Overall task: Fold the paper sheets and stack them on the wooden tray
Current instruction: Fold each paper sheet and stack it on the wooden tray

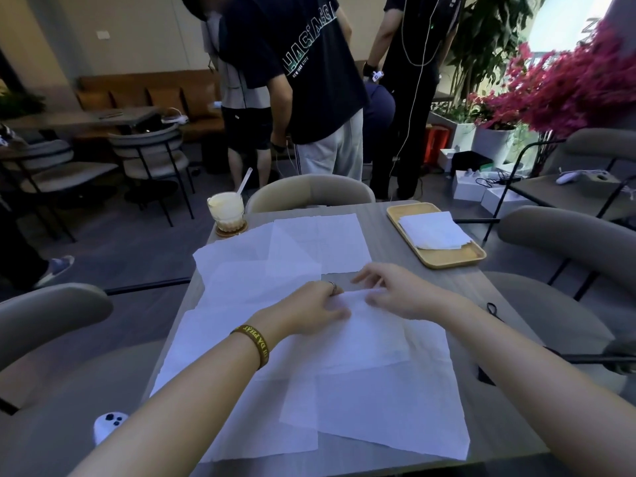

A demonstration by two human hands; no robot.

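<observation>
- I count two hands, my left hand [309, 311] and right hand [399, 294], close together over the middle of the table [457, 290].
- My left hand's fingers are curled down, gripping the far edge of the top sheet [364, 335]. My right hand pinches that same edge between thumb and fingers, though blur softens it.
- Loose paper sheets [309, 242]: several, overlapping from the near edge to the far edge. I cannot tell the exact number.
- One wooden tray [447, 261] at the far right corner holds one stack of folded sheets [433, 232]; I cannot count them.
- One glass [225, 208] at the far left corner stands on a coaster [231, 232], with a pale drink and one straw [245, 182].
</observation>
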